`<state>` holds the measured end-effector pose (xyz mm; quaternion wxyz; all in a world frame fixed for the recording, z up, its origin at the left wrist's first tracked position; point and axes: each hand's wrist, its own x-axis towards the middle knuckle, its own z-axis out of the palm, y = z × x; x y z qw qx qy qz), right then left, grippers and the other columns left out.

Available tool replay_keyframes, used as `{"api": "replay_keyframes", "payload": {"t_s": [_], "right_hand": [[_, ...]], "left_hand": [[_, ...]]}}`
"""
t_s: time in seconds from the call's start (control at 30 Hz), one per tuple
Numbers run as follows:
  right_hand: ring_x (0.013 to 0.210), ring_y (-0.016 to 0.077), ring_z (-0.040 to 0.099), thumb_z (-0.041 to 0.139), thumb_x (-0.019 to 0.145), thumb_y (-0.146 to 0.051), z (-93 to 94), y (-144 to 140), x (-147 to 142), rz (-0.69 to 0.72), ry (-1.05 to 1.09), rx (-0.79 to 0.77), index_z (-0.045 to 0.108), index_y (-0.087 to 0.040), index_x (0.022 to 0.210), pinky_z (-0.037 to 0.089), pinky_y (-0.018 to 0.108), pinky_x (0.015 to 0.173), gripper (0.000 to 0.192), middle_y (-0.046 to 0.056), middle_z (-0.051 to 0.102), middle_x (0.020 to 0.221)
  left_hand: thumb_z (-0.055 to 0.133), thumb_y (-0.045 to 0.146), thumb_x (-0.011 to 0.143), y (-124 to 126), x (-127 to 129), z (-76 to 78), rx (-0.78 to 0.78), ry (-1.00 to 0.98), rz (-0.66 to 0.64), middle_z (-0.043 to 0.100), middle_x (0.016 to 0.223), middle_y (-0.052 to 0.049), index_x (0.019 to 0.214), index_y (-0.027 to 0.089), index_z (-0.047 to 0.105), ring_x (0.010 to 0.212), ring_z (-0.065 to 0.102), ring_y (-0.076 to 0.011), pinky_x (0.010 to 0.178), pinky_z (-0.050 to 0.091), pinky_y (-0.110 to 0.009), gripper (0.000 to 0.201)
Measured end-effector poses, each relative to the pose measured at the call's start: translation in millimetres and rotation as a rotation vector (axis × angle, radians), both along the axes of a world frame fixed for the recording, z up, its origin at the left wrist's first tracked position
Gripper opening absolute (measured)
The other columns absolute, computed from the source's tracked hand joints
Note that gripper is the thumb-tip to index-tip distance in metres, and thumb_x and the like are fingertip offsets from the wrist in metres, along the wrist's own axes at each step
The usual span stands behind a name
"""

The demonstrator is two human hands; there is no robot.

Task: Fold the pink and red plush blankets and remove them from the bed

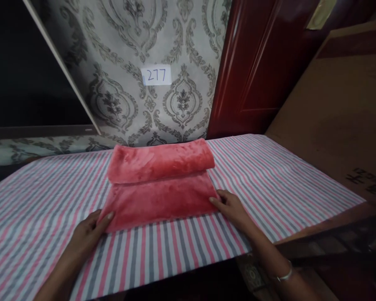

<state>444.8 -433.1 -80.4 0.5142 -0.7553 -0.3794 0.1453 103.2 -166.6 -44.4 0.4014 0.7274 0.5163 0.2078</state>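
A plush coral-pink cloth [163,198] lies on the striped tablecloth, its far part folded over into a thick roll and its near part flat. My left hand [89,232] pinches the near left corner, thumb on top and fingers beneath the edge. At the right edge, close to the near right corner, my right hand [230,207] grips the cloth the same way, thumb above. The fingertips of both hands are partly hidden under the fabric.
The tablecloth [263,184] has pink, grey and white stripes. Behind it stands a patterned wall with a paper label [156,75] reading 277. A dark screen [34,71] is at the left, a red door [253,62] behind and a large cardboard box [338,108] at the right.
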Motion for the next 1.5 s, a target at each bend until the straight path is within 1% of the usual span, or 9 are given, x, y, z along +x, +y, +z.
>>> {"api": "replay_keyframes", "payload": {"t_s": [0.43, 0.6, 0.93, 1.03, 1.1, 1.17, 1.3, 1.4, 1.5], "right_hand": [[0.061, 0.0187, 0.052, 0.061, 0.079, -0.063, -1.9, -6.8, -6.9, -0.056, 0.048, 0.022, 0.056, -0.024, 0.063, 0.043, 0.029, 0.057, 0.043, 0.000, 0.053, 0.061], [0.067, 0.0214, 0.060, 0.061, 0.077, -0.064, -4.8, -7.6, -6.8, -0.058, 0.024, -0.020, 0.065, -0.022, 0.070, 0.048, 0.030, 0.063, 0.043, 0.003, 0.064, 0.067], [0.064, 0.0207, 0.060, 0.060, 0.079, -0.062, -10.5, -7.3, -5.2, -0.041, 0.000, -0.006, 0.063, -0.022, 0.075, 0.048, 0.030, 0.060, 0.041, 0.001, 0.062, 0.065], [0.071, 0.0223, 0.065, 0.061, 0.082, -0.057, -6.9, -10.3, -5.5, -0.087, -0.012, 0.053, 0.064, -0.020, 0.104, 0.053, 0.034, 0.066, 0.043, 0.003, 0.068, 0.077], [0.090, 0.0257, 0.068, 0.060, 0.086, -0.053, 3.2, -8.3, -9.3, -0.177, -0.184, 0.127, 0.060, -0.021, 0.121, 0.055, 0.040, 0.079, 0.047, 0.008, 0.072, 0.100], [0.109, 0.0285, 0.064, 0.057, 0.091, -0.048, 18.7, 1.1, -17.1, -0.171, -0.433, 0.197, 0.061, -0.022, 0.125, 0.052, 0.047, 0.094, 0.042, 0.012, 0.069, 0.118], [0.125, 0.0289, 0.057, 0.047, 0.100, -0.040, 44.7, 38.6, -37.9, 0.173, -0.766, 0.108, 0.062, -0.020, 0.131, 0.043, 0.050, 0.109, 0.040, 0.012, 0.067, 0.130], [0.140, 0.0326, 0.044, 0.046, 0.101, -0.040, 39.9, 61.5, -45.4, 0.298, -0.915, -0.143, 0.058, -0.021, 0.141, 0.035, 0.056, 0.114, 0.047, 0.012, 0.058, 0.146], [0.147, 0.0371, 0.033, 0.047, 0.100, -0.045, 17.9, 66.5, -42.5, 0.269, -0.974, -0.355, 0.047, -0.026, 0.152, 0.026, 0.064, 0.116, 0.055, 0.008, 0.045, 0.158]], "left_hand": [[0.050, 0.059, 0.087, -20.4, 1.1, -0.6, 0.318, -0.099, -0.114, 0.050, 0.067, 0.000, 0.057, 0.023, 0.049, 0.065, 0.052, -0.0175, 0.063, 0.044, -0.028, 0.047], [0.053, 0.056, 0.084, -14.7, 0.6, -10.9, 0.495, -0.003, -0.163, 0.046, 0.061, 0.001, 0.052, 0.025, 0.040, 0.061, 0.050, -0.0176, 0.062, 0.042, -0.030, 0.047], [0.048, 0.053, 0.086, -9.0, -4.8, -16.7, 0.541, 0.056, -0.139, 0.051, 0.060, -0.001, 0.052, 0.025, 0.043, 0.062, 0.055, -0.0198, 0.065, 0.045, -0.033, 0.044], [0.049, 0.055, 0.087, -8.4, -7.5, -8.7, 0.544, 0.021, -0.068, 0.060, 0.069, -0.003, 0.069, 0.023, 0.058, 0.066, 0.059, -0.0213, 0.064, 0.049, -0.034, 0.038], [0.050, 0.052, 0.089, -11.7, -2.8, 2.2, 0.695, 0.025, -0.056, 0.068, 0.086, -0.008, 0.089, 0.020, 0.066, 0.081, 0.064, -0.0256, 0.075, 0.052, -0.038, 0.036], [0.048, 0.045, 0.093, -18.1, 10.5, 15.9, 0.863, 0.048, -0.189, 0.071, 0.102, -0.011, 0.104, 0.018, 0.068, 0.098, 0.065, -0.0287, 0.089, 0.052, -0.043, 0.036], [0.040, 0.034, 0.100, -30.4, 53.8, 33.0, 0.945, 0.096, -0.624, 0.069, 0.125, -0.012, 0.124, 0.018, 0.066, 0.115, 0.063, -0.0274, 0.099, 0.051, -0.044, 0.039], [0.043, 0.039, 0.101, -29.4, 77.3, 20.5, 0.958, 0.228, -0.731, 0.059, 0.145, -0.013, 0.143, 0.020, 0.055, 0.133, 0.053, -0.0311, 0.111, 0.041, -0.052, 0.048], [0.048, 0.047, 0.099, -22.7, 80.9, -7.7, 0.988, 0.394, -0.662, 0.050, 0.154, -0.014, 0.152, 0.023, 0.046, 0.142, 0.042, -0.0390, 0.115, 0.027, -0.066, 0.058]]}}
